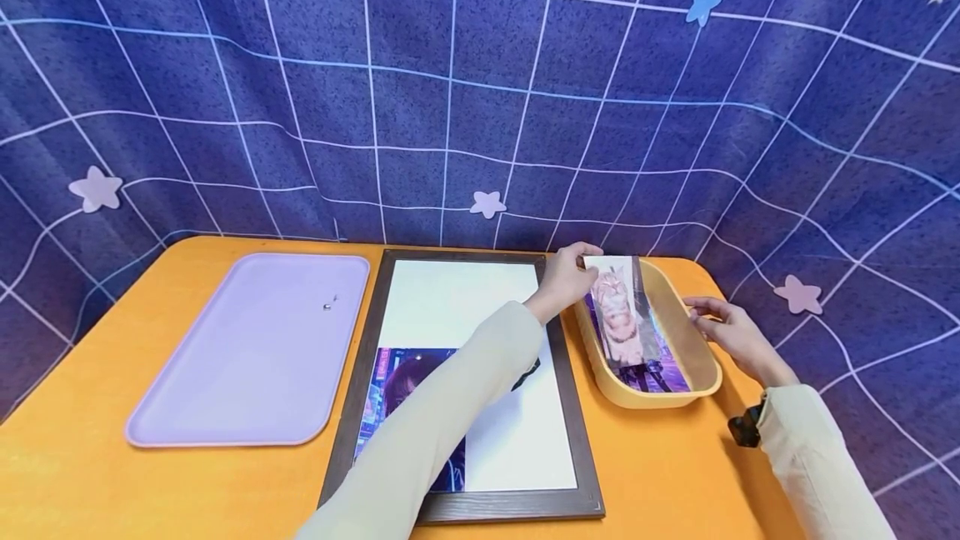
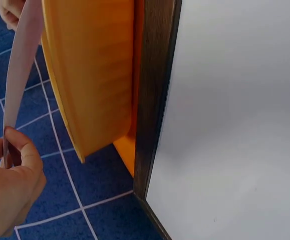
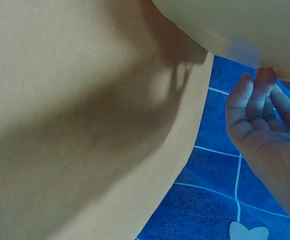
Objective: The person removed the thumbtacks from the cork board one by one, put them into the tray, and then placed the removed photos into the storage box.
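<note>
My left hand (image 1: 566,277) pinches the upper edge of a photo print (image 1: 618,315) showing a pinkish furry animal. The print slants over a yellow plastic basket (image 1: 611,386); in the left wrist view the print (image 2: 20,70) appears edge-on between thumb and fingers. Beneath it in the basket lies a purple-blue picture piece (image 1: 667,375), partly covered. At the basket's right side, my right hand (image 1: 731,336) rests its fingertips against the outer wall near the rim. The right wrist view has these loosely bent fingers (image 3: 255,100) touching the basket from outside.
A dark wooden frame (image 1: 588,473) with a white board lies left of the basket. A neon-coloured picture piece (image 1: 375,407) lies on its lower left, partly behind my left sleeve. Farther left is a lilac tray (image 1: 240,357) with a tiny shiny object. A blue gridded curtain (image 1: 420,107) backs the orange table.
</note>
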{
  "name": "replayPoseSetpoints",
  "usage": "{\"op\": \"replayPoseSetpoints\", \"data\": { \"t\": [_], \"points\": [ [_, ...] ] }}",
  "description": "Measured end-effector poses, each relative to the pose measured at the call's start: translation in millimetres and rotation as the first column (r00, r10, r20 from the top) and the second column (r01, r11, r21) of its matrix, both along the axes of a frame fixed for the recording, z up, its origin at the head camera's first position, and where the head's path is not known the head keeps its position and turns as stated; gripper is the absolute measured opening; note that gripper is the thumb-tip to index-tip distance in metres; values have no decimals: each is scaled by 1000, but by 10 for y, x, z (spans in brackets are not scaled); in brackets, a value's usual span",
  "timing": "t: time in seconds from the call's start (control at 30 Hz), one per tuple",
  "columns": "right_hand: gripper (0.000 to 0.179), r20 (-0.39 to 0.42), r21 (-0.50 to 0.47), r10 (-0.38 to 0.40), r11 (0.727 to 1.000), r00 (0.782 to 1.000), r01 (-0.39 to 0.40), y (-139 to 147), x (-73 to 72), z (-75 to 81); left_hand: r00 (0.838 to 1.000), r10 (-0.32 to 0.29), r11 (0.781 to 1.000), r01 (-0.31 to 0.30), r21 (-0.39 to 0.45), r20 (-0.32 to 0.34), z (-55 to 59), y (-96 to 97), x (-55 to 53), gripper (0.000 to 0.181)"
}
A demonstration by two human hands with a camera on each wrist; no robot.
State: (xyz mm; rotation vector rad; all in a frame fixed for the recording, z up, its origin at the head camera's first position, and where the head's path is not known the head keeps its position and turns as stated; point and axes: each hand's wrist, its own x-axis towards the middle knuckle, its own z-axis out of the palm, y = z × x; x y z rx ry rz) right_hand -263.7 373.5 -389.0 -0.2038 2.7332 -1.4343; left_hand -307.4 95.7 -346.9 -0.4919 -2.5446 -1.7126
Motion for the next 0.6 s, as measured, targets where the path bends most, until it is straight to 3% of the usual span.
{"op": "replayPoseSetpoints", "data": {
  "t": [0.17, 0.37, 0.6],
  "points": [
    [40, 0, -5, 3, 1000, 1000, -3, -3, 3, -4, 999, 10, 999, -8, -46, 35, -43, 81, 51, 28],
    [40, -10, 7, 2, 1000, 1000, -2, -5, 7, 0, 1000, 15, 992, -14, -127, 5, -88, 126, 85, 28],
    [40, -14, 13, 2, 1000, 1000, -2, -10, 10, 13, 999, -40, 985, 44, -168, 30, -121, 125, 87, 35]
  ]
}}
